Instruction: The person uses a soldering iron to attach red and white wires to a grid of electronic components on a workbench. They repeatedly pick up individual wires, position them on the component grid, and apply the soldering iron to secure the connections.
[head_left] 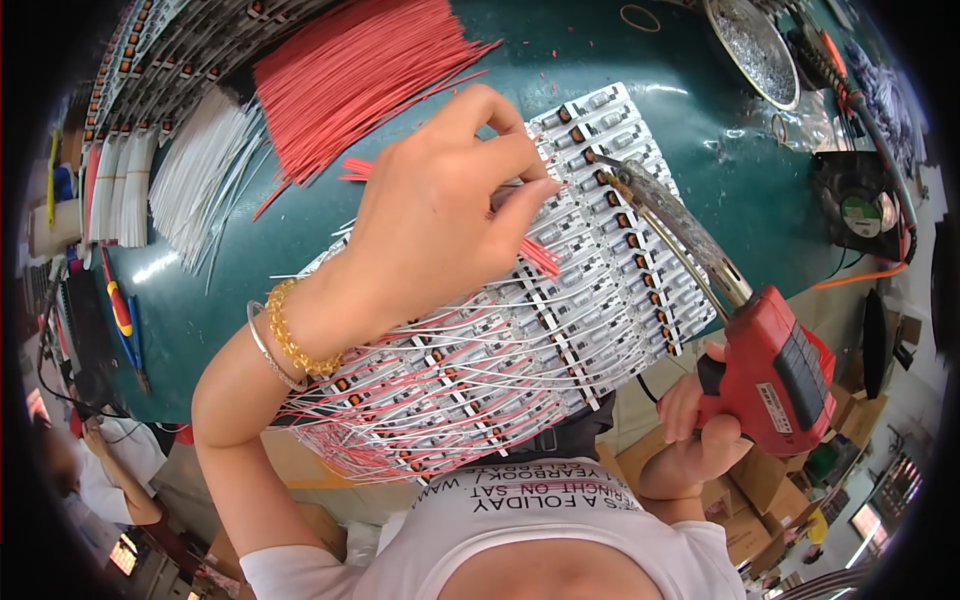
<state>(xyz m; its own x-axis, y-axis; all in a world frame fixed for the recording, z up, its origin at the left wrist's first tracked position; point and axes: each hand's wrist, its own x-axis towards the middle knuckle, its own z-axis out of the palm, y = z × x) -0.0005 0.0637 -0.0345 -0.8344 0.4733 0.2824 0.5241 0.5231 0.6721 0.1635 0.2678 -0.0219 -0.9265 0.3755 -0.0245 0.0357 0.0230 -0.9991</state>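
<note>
My left hand (430, 200) is closed over the panel of small circuit boards (625, 140), thumb and forefinger pinched near one board. A small bundle of short red wires (540, 258) runs through its palm, sticking out on both sides. Whether a single wire sits in the pinch is hard to make out. My right hand (705, 420) grips a red soldering gun (780, 375), fingers around its handle. The gun's metal tip reaches over the panel, just right of my left fingertips. Many white and red wires (480, 370) trail from the boards on the panel's near left part.
Loose red wires (360, 75) lie in a large pile at the back, beside white wires (195, 165). More board panels (180, 60) stand far left. Pliers (122, 315) lie at the left. A metal dish (755, 50) and a black fan (860, 210) stand at the right.
</note>
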